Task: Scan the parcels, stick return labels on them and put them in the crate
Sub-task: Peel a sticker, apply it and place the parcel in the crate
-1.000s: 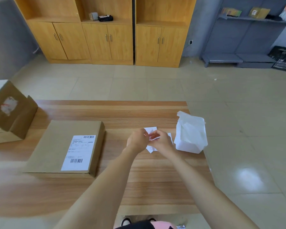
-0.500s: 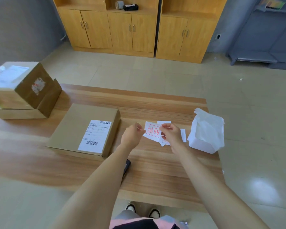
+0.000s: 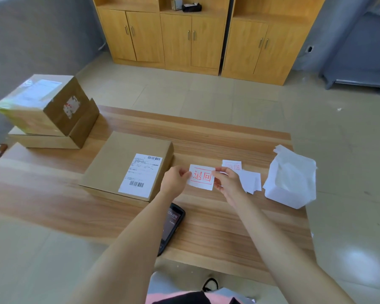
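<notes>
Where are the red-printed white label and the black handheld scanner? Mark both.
Red-printed white label (image 3: 201, 177): head view, its printed centre.
Black handheld scanner (image 3: 173, 216): head view, its lit screen.

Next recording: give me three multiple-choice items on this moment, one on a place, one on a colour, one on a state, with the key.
1. Where does the handheld scanner lie?
A. On the floor
B. On the table, partly under the left forearm
C. On a cupboard shelf

2. What colour is the print on the return label that is held up?
A. Red
B. Blue
C. Green

3. How is that return label held?
A. It lies loose on the table
B. Pinched between the left hand and the right hand, one at each side edge
C. Crumpled in one fist

Key:
1 B: its dark body and lit screen show on the wood beside the forearm.
2 A: the frame and characters are red on white.
3 B: fingertips of both hands grip its opposite edges, above the table.
</notes>
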`<state>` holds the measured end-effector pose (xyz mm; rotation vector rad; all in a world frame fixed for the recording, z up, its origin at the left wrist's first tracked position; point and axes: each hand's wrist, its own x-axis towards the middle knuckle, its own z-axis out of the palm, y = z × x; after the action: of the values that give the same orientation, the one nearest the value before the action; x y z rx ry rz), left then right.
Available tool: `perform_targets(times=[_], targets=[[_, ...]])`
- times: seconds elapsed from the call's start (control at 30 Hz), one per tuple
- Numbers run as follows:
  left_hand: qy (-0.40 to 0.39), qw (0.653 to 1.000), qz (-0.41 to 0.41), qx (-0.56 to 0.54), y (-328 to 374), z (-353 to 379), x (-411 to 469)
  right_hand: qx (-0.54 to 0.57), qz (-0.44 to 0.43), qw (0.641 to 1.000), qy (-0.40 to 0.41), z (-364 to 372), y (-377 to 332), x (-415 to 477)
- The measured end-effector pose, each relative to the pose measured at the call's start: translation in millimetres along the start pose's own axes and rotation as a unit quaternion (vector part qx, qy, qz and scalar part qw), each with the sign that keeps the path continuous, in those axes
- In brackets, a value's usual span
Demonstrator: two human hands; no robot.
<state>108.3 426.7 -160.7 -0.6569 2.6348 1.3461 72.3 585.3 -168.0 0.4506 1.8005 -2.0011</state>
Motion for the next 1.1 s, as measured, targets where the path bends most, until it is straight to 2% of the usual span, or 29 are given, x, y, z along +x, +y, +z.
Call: perform_targets(times=[0.23,0.47,0.7,0.87,1.1], targets=[[-0.008,1.000,0.014,-0.014,-20,-38,14,-0.031,-0.015,0.999,0.036,46,7,3],[-0.021,1.000,-0.001,-0.002,-77,-118,41,-0.076,-0.058,0.992,0.084,148,27,-3],[-0.029,0.999,-0.040,0.015,-143,-191,56,-0.137,-0.085,0.982,0.100,247,63,-5],[-0.041,0.998,-0.050,0.026,-169,-210,56,-0.188,-0.088,0.971,0.121,278,70,-9],[-0.051,0.996,-0.071,0.032,-178,-210,65,-0.199,-0.054,0.969,0.133,289,72,-9]])
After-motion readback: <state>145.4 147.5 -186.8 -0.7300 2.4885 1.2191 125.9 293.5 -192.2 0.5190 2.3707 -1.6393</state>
